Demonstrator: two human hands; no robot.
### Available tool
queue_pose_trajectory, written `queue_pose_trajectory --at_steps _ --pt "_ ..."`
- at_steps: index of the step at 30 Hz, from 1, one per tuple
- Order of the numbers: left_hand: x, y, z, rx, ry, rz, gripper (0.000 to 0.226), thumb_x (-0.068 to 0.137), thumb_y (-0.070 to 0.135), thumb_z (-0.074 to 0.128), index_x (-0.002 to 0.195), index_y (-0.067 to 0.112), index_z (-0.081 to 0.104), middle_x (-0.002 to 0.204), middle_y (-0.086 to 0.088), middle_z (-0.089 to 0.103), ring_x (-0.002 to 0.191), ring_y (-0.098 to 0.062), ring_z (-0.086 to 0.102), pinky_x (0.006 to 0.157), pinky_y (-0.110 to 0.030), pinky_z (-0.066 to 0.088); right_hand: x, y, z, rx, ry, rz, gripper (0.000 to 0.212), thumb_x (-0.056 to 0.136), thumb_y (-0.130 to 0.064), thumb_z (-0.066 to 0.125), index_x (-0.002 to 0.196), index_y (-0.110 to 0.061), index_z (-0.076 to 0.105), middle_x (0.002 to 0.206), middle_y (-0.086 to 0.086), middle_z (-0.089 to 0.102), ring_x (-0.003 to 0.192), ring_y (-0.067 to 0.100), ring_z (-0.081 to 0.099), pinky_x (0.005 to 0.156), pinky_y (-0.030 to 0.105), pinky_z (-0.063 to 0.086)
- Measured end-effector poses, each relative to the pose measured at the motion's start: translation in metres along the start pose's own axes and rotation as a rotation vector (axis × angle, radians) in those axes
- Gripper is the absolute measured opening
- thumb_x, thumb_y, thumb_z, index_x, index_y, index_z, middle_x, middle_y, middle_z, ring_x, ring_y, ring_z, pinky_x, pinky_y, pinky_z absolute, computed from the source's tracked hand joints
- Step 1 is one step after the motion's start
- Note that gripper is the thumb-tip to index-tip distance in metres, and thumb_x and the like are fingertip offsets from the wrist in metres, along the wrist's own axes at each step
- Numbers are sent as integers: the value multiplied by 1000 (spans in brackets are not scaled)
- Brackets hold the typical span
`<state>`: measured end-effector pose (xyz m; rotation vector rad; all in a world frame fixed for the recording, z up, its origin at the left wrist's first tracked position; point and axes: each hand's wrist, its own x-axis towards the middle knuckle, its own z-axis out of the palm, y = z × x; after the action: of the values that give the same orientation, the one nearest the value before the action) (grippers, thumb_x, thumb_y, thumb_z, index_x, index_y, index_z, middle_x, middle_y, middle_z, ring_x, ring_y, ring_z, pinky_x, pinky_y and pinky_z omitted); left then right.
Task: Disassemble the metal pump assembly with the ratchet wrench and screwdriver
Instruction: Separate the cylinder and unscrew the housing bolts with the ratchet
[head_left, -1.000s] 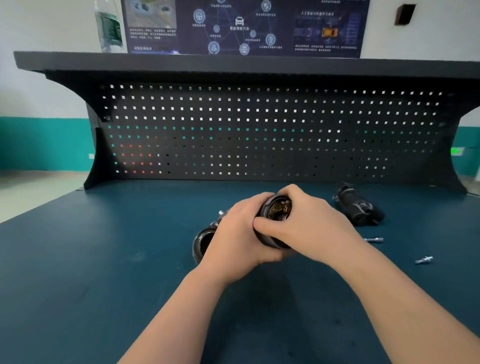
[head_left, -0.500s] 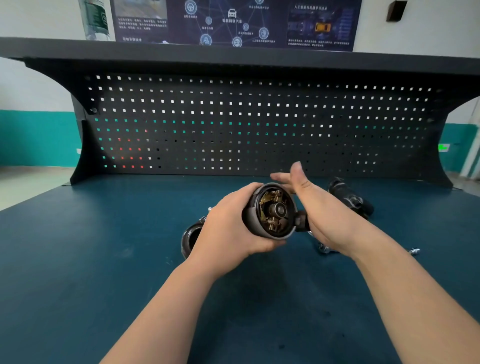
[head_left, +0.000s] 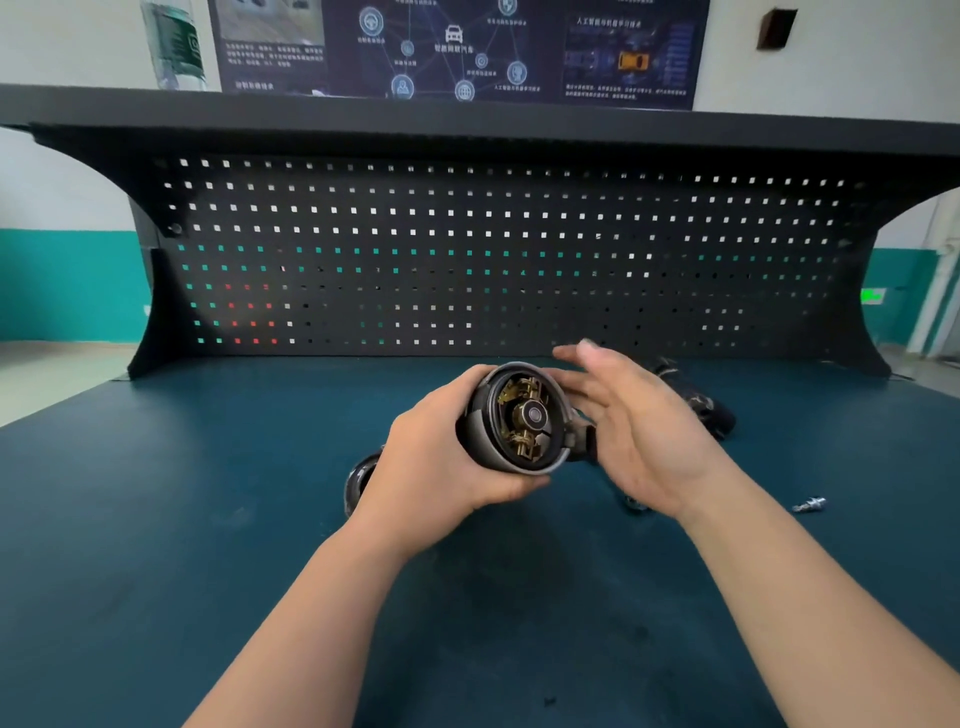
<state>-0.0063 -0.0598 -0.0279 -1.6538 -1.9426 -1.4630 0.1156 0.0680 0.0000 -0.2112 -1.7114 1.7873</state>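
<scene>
My left hand (head_left: 441, 462) gripped the pump housing (head_left: 511, 418) at frame centre, above the bench (head_left: 156, 519), open end facing me. My right hand (head_left: 641, 431) hovered beside it, fingers spread, holding nothing. One-handed, I judged the housing might slip and spill its brass internals.

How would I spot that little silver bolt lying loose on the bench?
Start at the blue bench top and look right of the open right hand. Past the wrist, alone on the mat, lies the small silver bolt. It is bright metal, unlike the dark part behind the hand.
</scene>
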Motion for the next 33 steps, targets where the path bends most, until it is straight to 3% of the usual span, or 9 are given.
queue_pose_trajectory --at_steps 2,6,8,11,16,21,27,30,33 --pt "-1 2 -1 0 -8 -9 66 52 45 83 110 48 52 103 26 64 97 3 60 79 -20 49 -2 5 5 -232 -5 -124 44 68 -41 78 105 -23 63 98 -7 72 92 12 67 76 32 55" --pt "-2 4 -1 15 -13 -27 60 54 41 78 107 49 51 98 26 64 92 3 60 74 -21 49 -10 11 16 -687 11 -270 68 48 -61 79 109 -50 49 107 -30 58 103 -14 53 80 2 40" --pt "-3 4 0 28 -13 -34 59 53 40 75 107 48 51 97 26 63 91 3 59 74 -22 48 -11 15 18 -696 26 -278 63 51 -57 79 104 -55 45 105 -33 56 101 -17 51 76 -2 37" --pt "-4 6 5 47 -11 -28 60 53 46 75 108 45 51 98 27 62 95 3 56 79 -24 48 -11 15 16 -656 37 -268 53 63 -46 81 104 -44 47 99 -39 56 95 -22 51 70 -4 36" --pt "-6 5 11 105 -1 -1 67 53 50 80 111 42 49 102 28 58 100 6 51 83 -14 43 -9 13 13 -544 40 -211 47 64 -49 75 102 -33 50 100 -12 66 90 -7 61 70 10 48" --pt "-7 5 14 105 13 2 69 53 51 80 114 40 50 105 29 57 102 8 49 84 -6 35 -3 15 13 -494 84 -171 50 71 -28 80 111 -32 50 96 -11 68 85 -7 64 66 9 49" --pt "-5 8 13 93 35 2 61 53 48 81 106 40 51 99 27 58 98 6 50 81 -4 34 -9 10 18 -336 118 -152 62 72 -62 66 124 -37 47 118 -12 59 101 -7 58 81 20 48" --pt "-6 12 13 51 62 -10 62 52 51 81 106 42 52 100 28 58 100 4 52 82 -8 39 3 -1 -6 124 239 60 62 75 -71 53 118 -27 58 124 1 61 124 15 47 104 47 35" --pt "-7 23 12 -22 86 13 60 50 58 78 103 47 52 98 28 61 97 3 56 80 -11 43 15 6 -30 336 344 494 54 87 -57 50 113 -11 60 123 16 61 123 36 48 101 59 35"
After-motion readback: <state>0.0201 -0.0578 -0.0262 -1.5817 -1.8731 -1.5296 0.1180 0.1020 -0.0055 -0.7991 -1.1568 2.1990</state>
